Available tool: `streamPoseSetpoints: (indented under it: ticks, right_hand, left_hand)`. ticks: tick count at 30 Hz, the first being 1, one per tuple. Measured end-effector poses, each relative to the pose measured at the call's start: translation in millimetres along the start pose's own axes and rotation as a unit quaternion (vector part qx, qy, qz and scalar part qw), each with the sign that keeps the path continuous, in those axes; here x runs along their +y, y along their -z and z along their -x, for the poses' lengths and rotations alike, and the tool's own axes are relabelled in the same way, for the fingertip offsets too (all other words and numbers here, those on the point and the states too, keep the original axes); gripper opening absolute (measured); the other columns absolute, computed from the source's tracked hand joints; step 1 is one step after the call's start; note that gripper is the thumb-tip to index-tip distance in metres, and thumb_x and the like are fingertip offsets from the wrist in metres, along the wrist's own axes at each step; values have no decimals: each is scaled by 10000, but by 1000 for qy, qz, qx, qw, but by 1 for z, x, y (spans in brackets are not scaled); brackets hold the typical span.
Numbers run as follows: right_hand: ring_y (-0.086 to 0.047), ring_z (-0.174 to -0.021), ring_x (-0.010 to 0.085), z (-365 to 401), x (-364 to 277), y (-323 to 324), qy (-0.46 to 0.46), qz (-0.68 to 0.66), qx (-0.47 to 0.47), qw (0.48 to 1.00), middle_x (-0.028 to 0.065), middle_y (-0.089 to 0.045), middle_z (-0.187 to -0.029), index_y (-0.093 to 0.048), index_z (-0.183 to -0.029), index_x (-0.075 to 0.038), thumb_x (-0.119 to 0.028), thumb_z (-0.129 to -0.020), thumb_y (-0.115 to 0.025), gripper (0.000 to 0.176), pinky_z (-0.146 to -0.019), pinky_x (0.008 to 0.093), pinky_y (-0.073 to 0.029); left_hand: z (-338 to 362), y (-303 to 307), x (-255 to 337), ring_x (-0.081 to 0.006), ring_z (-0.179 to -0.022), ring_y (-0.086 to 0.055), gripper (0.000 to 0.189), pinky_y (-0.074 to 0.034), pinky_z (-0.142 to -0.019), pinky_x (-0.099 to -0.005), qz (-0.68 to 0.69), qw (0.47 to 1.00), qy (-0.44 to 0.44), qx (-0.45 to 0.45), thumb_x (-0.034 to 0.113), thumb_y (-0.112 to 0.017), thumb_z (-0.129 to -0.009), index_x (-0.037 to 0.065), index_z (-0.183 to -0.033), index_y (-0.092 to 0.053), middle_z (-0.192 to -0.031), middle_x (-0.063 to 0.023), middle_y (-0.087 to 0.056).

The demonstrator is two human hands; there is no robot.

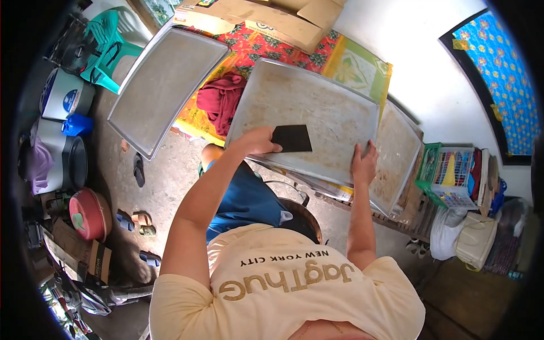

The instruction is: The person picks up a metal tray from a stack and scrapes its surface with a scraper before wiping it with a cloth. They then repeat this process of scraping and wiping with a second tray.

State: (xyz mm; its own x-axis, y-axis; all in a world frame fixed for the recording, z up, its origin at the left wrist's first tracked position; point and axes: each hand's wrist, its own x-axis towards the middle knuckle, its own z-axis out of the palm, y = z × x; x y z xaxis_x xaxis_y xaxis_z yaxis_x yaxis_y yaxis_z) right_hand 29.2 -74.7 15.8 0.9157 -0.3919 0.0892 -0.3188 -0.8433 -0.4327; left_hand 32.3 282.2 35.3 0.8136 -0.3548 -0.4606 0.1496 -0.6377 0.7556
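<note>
My left hand [259,140] is closed on a black flat scraper [293,139], a thin plate with straight edges. It lies over the near part of a large metal baking tray [309,93], whose surface is stained with brown residue. At the tray's right rim, my right hand [364,163] grips the edge, its thumb on the upper side. Beneath and to the right, a second stained tray [395,153] shows in part. Another metal tray [170,79] rests at the left. Between the trays sits a bunched dark red cloth [221,102].
A cardboard box [283,25] stands at the back on the red patterned table cover [241,42]. Plastic baskets [450,170] and bags are at the right. A green chair [105,51], a red tub [89,215] and slippers [144,221] are at the left.
</note>
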Motion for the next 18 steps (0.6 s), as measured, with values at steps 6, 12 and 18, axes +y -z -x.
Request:
streamPoseSetpoints:
  ticks: [6, 12, 18]
  right_hand:
    - [-559, -1212, 367, 2, -4, 4, -5, 5, -5, 1000, 127, -512, -1398, -481, -1397, -196, -488, -954, -542, 534, -954, 482, -480]
    - [-561, -1210, 364, 2, -3, 2, 3, 1, -1, 1000, 121, -510, -1396, -480, -1398, -197, -481, -956, -541, 529, -958, 482, -477]
    - [-548, -1223, 359, 0, -3, 2, -1, 0, -9, 1000, 121, -511, -1391, -474, -1406, -203, -485, -955, -543, 536, -965, 478, -472]
  left_hand:
    - [-13, 4, -16, -217, -909, -656, 421, -493, -843, -356, 104, 995, -5, -1, 141, -791, -802, 36, -1187, -657, -1022, -96, -723]
    - [-40, 29, -18, -173, -880, -653, 359, -501, -811, -328, 296, 938, -17, 180, 127, -808, -783, -1, -1100, -695, -966, -78, -726]
    - [-96, 39, -25, -212, -860, -678, 363, -513, -802, -348, 232, 957, -19, 174, 133, -811, -768, -6, -1086, -701, -961, -96, -735]
